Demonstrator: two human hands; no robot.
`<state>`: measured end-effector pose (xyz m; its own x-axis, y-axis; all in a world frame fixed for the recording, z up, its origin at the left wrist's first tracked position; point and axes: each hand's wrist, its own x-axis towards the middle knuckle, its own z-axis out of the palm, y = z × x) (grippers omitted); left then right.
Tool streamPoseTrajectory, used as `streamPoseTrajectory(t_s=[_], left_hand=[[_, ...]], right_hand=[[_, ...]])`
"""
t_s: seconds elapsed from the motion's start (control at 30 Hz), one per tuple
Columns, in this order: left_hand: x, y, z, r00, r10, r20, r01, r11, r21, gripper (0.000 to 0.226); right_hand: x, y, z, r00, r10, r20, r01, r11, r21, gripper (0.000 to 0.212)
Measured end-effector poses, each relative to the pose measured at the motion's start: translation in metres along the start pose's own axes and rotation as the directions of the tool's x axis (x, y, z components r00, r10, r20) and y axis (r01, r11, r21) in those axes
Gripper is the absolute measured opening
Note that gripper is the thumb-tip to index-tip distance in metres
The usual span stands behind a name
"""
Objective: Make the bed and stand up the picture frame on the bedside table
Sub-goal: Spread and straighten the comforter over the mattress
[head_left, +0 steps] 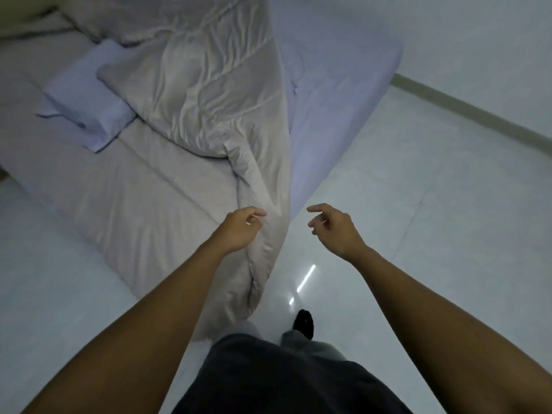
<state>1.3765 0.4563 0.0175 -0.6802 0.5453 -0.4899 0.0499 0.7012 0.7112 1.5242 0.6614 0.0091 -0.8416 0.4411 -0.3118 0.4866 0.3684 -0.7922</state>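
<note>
A crumpled beige duvet (209,94) lies bunched across the bed, and one corner trails off the mattress edge down to the floor near my feet. A lavender pillow (86,100) sits askew on the beige sheet (113,189) at the left. My left hand (242,227) hovers with loosely curled fingers right beside the hanging duvet corner (265,255) and holds nothing. Over the floor to the right of that corner, my right hand (331,227) has relaxed, empty fingers. No picture frame or bedside table is in view.
A lavender sheet (334,94) covers the right part of the mattress beyond the duvet. Glossy white floor tiles (418,204) surround the bed, with a wall and skirting (466,112) at the right. My dark-socked foot (304,322) stands by the duvet's end.
</note>
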Motion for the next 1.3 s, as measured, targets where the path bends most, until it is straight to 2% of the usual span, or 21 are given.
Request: streamPoseTrajectory(t_s=[0.13, 0.3, 0.4, 0.63, 0.83, 1.0, 1.13, 1.3], left_hand=[[0.036, 0.079, 0.025, 0.998, 0.042, -0.045, -0.050, 0.978, -0.201, 0.028], [0.103, 0.153, 0.055, 0.987, 0.080, -0.142, -0.120, 0.945, -0.303, 0.026], [0.152, 0.195, 0.076, 0.983, 0.109, -0.146, -0.151, 0.935, -0.320, 0.027], [0.293, 0.290, 0.100, 0.994, 0.043, -0.100, -0.072, 0.950, -0.305, 0.028], [0.396, 0.390, 0.114, 0.990, 0.095, -0.104, -0.123, 0.944, -0.305, 0.026], [0.475, 0.435, 0.124, 0.986, 0.066, -0.152, -0.112, 0.943, -0.314, 0.025], [0.537, 0.465, 0.128, 0.968, -0.012, -0.249, -0.075, 0.938, -0.339, 0.025], [0.594, 0.511, 0.119, 0.892, -0.173, -0.418, -0.046, 0.884, -0.465, 0.026]], right_hand=[[0.036, -0.002, -0.071, 0.994, -0.039, -0.106, 0.053, 0.990, 0.132, 0.033], [0.085, 0.012, -0.140, 0.977, -0.082, -0.195, 0.129, 0.961, 0.246, 0.036], [0.127, 0.028, -0.184, 0.972, -0.090, -0.217, 0.144, 0.958, 0.249, 0.035], [0.243, 0.064, -0.304, 0.982, -0.034, -0.184, 0.063, 0.986, 0.155, 0.037], [0.332, 0.085, -0.398, 0.969, -0.032, -0.247, 0.079, 0.980, 0.183, 0.035], [0.419, 0.108, -0.446, 0.979, -0.092, -0.179, 0.124, 0.977, 0.171, 0.030], [0.503, 0.118, -0.486, 0.981, -0.171, -0.089, 0.184, 0.968, 0.169, 0.029], [0.598, 0.102, -0.543, 0.969, -0.229, 0.096, 0.214, 0.966, 0.146, 0.030]])
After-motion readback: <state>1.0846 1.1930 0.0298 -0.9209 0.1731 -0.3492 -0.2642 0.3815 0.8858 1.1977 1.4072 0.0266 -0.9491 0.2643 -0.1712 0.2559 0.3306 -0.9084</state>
